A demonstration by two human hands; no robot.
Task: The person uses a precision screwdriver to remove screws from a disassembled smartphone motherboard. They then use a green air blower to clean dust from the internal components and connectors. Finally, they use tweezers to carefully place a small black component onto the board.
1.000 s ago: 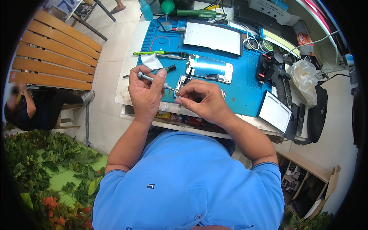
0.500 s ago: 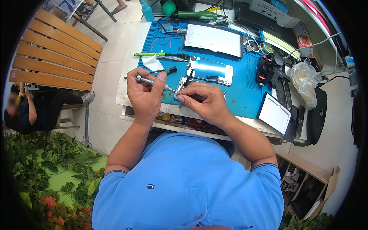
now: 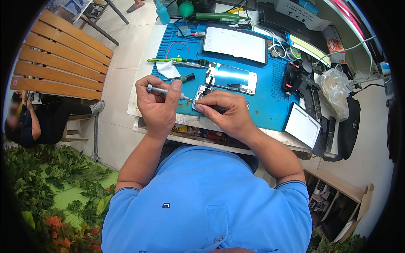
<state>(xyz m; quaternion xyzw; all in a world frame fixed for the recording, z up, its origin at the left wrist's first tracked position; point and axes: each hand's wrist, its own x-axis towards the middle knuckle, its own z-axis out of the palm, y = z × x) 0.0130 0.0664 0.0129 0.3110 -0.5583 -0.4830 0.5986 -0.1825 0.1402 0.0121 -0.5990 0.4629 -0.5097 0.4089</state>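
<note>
My left hand [image 3: 155,110] is closed around a grey precision screwdriver [image 3: 158,90], its shaft slanting down to the right. At the screwdriver's tip, my right hand [image 3: 230,113] makes a pinch with thumb and forefinger; whatever is between them is too small to make out. Under and behind my right hand lies an opened phone body [image 3: 201,91], mostly covered by the fingers. Just beyond it rests a phone screen assembly [image 3: 233,78] with a shiny bluish-silver back and a white frame.
A blue repair mat [image 3: 265,111] covers the bench. Left of the phone parts lie a green-and-black brush [image 3: 187,78], a white cloth [image 3: 168,69] and a lime-green tool [image 3: 166,60]. A white tray-like panel [image 3: 234,44] sits behind; a black clamp fixture [image 3: 295,78] stands right.
My left hand and the screwdriver have shifted slightly left. The right hand's pinch stays at the tip, almost unmoved, and the phone parts lie where they were.
</note>
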